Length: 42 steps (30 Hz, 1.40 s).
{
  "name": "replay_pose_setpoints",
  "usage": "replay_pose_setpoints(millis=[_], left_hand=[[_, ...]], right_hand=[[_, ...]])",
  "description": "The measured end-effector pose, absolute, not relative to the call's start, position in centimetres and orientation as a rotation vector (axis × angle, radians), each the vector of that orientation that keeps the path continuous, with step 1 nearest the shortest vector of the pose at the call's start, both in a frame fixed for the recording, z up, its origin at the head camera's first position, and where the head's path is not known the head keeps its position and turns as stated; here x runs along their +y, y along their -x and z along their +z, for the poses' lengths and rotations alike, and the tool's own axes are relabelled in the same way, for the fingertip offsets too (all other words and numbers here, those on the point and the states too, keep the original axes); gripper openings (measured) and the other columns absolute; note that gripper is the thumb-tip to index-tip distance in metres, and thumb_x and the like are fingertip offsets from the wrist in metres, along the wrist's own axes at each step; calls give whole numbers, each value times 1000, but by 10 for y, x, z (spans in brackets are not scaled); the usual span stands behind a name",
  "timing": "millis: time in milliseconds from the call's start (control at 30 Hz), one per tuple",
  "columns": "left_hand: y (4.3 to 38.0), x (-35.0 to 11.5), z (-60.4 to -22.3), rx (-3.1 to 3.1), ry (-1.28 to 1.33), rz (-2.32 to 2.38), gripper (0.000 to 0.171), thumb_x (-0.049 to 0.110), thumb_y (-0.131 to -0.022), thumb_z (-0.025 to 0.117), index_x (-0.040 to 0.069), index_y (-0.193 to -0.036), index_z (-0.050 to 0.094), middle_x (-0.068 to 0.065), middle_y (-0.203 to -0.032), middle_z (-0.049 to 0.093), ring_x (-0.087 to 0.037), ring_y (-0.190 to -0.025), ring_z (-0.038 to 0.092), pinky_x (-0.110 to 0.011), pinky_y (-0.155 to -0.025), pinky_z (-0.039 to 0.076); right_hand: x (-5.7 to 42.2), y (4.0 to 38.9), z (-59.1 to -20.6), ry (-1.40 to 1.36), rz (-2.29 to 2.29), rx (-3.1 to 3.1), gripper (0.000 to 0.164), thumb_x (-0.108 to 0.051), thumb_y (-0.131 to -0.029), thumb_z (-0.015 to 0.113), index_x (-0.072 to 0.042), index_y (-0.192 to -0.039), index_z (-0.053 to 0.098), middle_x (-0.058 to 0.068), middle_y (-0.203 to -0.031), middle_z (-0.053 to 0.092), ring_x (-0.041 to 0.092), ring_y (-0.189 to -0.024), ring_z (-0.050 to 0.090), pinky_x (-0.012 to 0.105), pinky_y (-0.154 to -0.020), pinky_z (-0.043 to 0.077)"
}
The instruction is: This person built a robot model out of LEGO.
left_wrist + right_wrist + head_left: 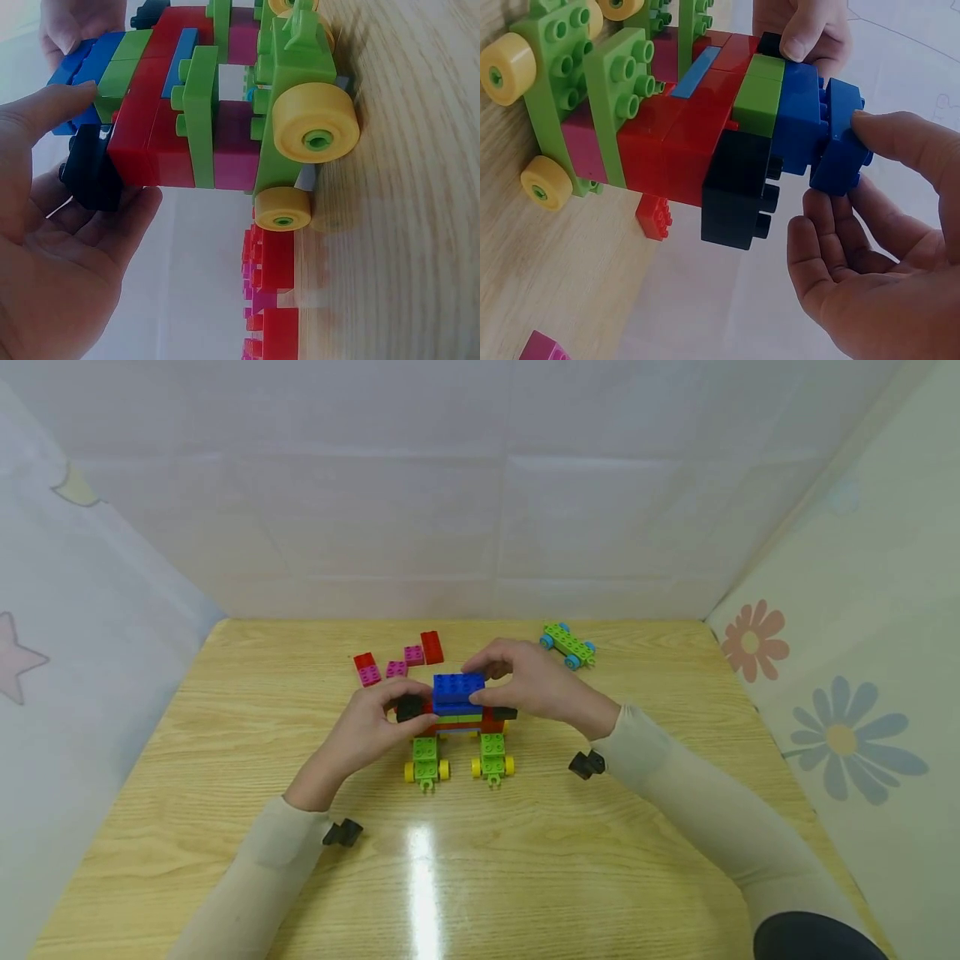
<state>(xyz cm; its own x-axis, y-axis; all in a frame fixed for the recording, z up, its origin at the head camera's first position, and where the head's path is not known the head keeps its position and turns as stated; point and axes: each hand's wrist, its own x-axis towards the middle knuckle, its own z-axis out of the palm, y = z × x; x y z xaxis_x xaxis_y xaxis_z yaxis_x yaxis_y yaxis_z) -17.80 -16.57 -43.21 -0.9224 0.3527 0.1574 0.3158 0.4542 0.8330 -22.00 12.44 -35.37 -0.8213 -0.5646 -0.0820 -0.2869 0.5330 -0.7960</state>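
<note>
- From the head: pinching a top blue block [452, 683] in a small grip with the right hand [528, 681], over the middle of a block toy [459, 720] with yellow wheels [509, 766], standing on the table [600, 852]. Left hand [360, 727] round one end.
- From the left wrist: holding the block toy in a wider grip, with the thumb on the blue and green part and fingers round a black block [94, 169].
- From the right wrist: pinching the top blue block, tipped a little, with a gap above the lower blue block [796, 116].
</note>
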Motion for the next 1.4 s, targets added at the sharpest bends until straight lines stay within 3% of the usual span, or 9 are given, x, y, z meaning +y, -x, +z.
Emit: replay_pose_setpoints(millis=[367,667,867,1167,1400], left_hand=[[180,-165,-437,2665,-570,1435,35,21,-99,88,11,-131,78,-9,-134,77,-29,-115,74,-55,-102,64],[182,-171,-436,2653,-535,1368,39,23,-99,88,13,-135,77,-11,-137,75,-29,-113,74,-43,-97,66],[182,-176,-435,2638,-526,1344,39,24,-97,90,18,-133,77,-9,-136,74,-30,-111,71,-37,-91,64],[184,-178,-437,2615,-538,1365,40,28,-98,90,13,-133,78,-13,-134,75,-30,-112,72,-40,-95,63],[184,-178,-439,2601,-519,1374,40,27,-98,90,14,-133,77,-12,-133,75,-31,-109,72,-34,-90,64]], right_hand=[[122,217,-354,745,-1084,2496,40,-26,-100,86,-16,-138,77,2,-134,74,33,-130,71,51,-117,57],[120,217,-353,768,-1044,2509,39,-25,-100,86,-15,-137,77,4,-133,74,37,-131,70,54,-118,57],[119,217,-355,763,-1026,2512,37,-27,-100,87,-18,-134,79,2,-131,75,29,-127,72,53,-116,58],[119,217,-355,798,-971,2555,35,-31,-100,87,-20,-133,81,-2,-128,76,23,-123,72,48,-112,60],[118,215,-355,792,-952,2568,36,-31,-100,87,-20,-133,81,-2,-128,77,22,-123,72,47,-111,61]])
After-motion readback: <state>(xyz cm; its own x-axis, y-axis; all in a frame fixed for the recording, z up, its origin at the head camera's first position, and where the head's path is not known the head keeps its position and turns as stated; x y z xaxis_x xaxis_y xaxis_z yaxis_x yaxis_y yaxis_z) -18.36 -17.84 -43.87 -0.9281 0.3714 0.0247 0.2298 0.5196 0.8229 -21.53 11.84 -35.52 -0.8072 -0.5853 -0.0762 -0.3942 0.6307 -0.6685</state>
